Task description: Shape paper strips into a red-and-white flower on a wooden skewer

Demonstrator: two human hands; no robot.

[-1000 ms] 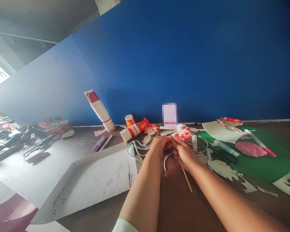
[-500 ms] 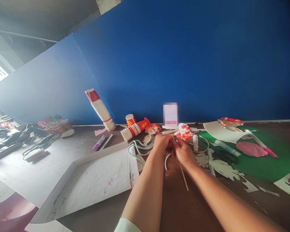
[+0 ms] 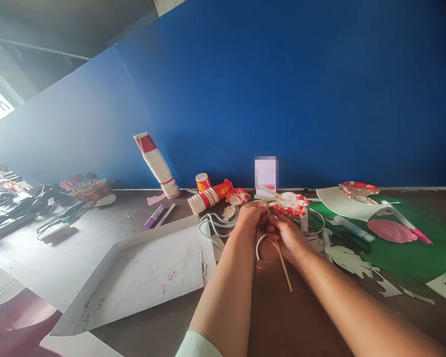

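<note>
A thin wooden stick [image 3: 285,270] slants down toward me, its upper part between my two hands. My left hand [image 3: 250,218] is closed, its fingertips pinched at the stick's upper end. Lower down, the fingers of my right hand [image 3: 290,238] are bent around the same stick. Just beyond my fingertips is a paper cup cut into strips and spread like a flower [image 3: 292,202], red and white. Whether it is joined to the stick I cannot tell. A second cut cup [image 3: 238,197] lies beyond my left hand, by pale looped cables [image 3: 217,223].
A shallow white cardboard box lid [image 3: 141,277] lies at left. Behind it are a purple marker [image 3: 155,216], a leaning tall stack of cups [image 3: 158,166] and a toppled stack [image 3: 211,197]. Paper scraps [image 3: 351,260] and a pink paper oval [image 3: 392,231] lie right. A blue partition [image 3: 282,89] stands behind.
The flower-like cut cup beyond my hands has shifted right and shows wider and flatter. My right fingers have loosened slightly around the stick. The whole view has moved a little.
</note>
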